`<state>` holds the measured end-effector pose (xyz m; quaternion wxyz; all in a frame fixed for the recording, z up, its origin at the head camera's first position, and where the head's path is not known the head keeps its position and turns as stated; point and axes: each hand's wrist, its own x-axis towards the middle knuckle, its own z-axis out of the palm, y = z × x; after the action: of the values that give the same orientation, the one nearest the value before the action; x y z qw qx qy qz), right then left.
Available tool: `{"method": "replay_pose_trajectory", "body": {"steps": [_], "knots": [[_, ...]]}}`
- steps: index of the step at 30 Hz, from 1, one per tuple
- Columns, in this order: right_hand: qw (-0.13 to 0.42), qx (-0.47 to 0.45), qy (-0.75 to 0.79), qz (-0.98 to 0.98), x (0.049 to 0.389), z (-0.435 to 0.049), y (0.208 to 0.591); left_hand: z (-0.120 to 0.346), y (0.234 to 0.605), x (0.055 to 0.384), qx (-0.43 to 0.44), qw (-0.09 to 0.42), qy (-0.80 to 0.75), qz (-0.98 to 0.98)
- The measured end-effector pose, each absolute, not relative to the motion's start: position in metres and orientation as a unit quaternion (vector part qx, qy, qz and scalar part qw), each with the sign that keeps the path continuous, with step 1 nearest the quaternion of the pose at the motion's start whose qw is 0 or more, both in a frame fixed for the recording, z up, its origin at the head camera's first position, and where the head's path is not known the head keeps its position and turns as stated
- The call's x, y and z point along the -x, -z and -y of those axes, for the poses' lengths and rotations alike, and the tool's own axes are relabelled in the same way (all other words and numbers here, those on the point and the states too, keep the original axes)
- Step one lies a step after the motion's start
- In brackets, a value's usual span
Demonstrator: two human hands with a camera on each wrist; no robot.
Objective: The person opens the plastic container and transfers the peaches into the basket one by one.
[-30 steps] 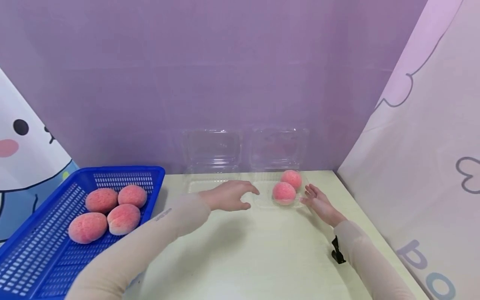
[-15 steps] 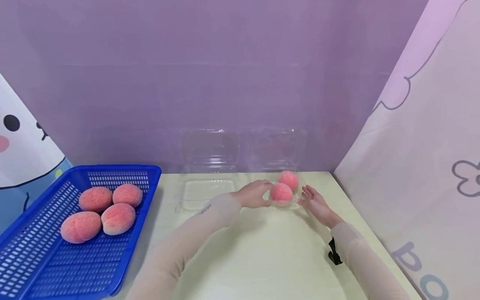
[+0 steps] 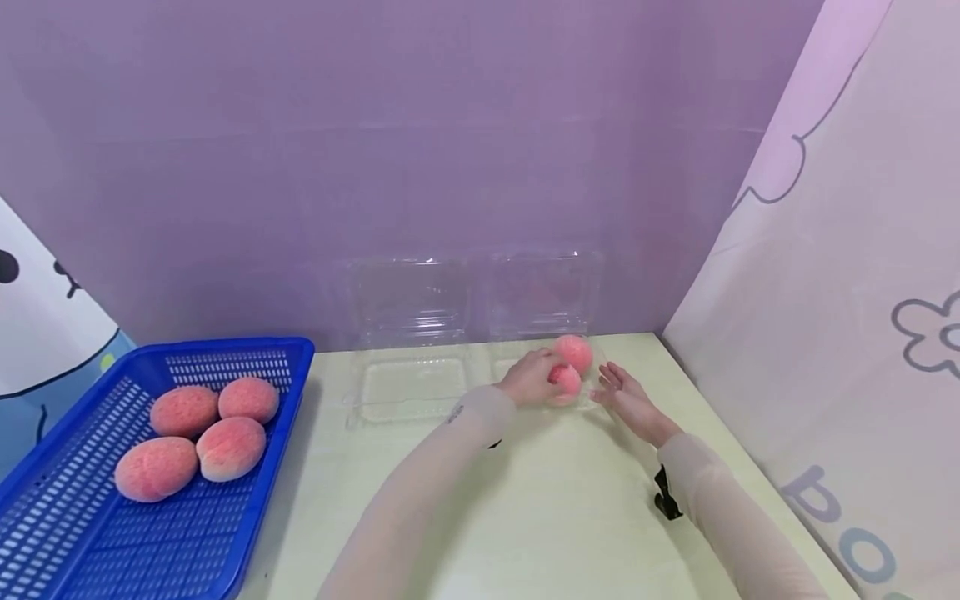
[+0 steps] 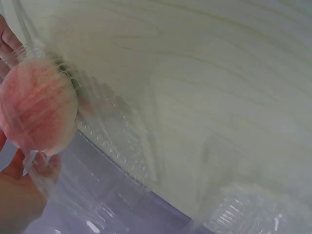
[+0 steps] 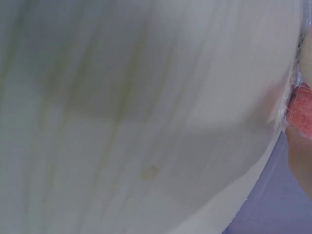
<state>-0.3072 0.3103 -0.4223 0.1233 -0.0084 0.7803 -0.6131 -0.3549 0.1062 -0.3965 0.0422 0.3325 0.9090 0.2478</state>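
Observation:
Two pink peaches sit in the right clear plastic clamshell box (image 3: 545, 293), whose lid stands raised against the wall. My left hand (image 3: 529, 379) holds the nearer peach (image 3: 567, 383), its fingers curled over the left side. In the left wrist view, that hand's thumb and fingers (image 4: 19, 195) lie about a peach (image 4: 39, 107) seen partly through clear plastic. The farther peach (image 3: 573, 354) rests just behind. My right hand (image 3: 632, 406) is at the box's right side, fingers extended, holding no peach; in the right wrist view only a bit of it (image 5: 300, 156) shows.
A blue plastic basket (image 3: 258, 533) with several peaches (image 3: 183, 411) stands on the left. A second open clear clamshell box (image 3: 412, 387) lies left of the first. A purple wall (image 3: 450, 167) bounds the table's back, and a printed panel (image 3: 825, 292) its right side.
My left hand has moved right, from left of the peaches onto the nearer one, and its fingers have closed on it. The right hand stays nearly in place. The head view has shifted slightly.

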Motion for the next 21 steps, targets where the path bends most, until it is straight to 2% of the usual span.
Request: {"method": "replay_pose_trajectory", "body": {"steps": [7, 14, 21], "knots": [[0.116, -0.001, 0.615, -0.780, 0.307, -0.313, 0.421, -0.124, 0.400, 0.356, -0.328, 0.028, -0.245, -0.912], [0.117, 0.004, 0.614, -0.781, 0.306, -0.311, 0.419, -0.127, 0.402, 0.360, -0.293, 0.063, -0.264, -0.917], [0.115, 0.008, 0.612, -0.783, 0.306, -0.309, 0.422, -0.123, 0.408, 0.365, -0.284, 0.061, -0.284, -0.914]]}}
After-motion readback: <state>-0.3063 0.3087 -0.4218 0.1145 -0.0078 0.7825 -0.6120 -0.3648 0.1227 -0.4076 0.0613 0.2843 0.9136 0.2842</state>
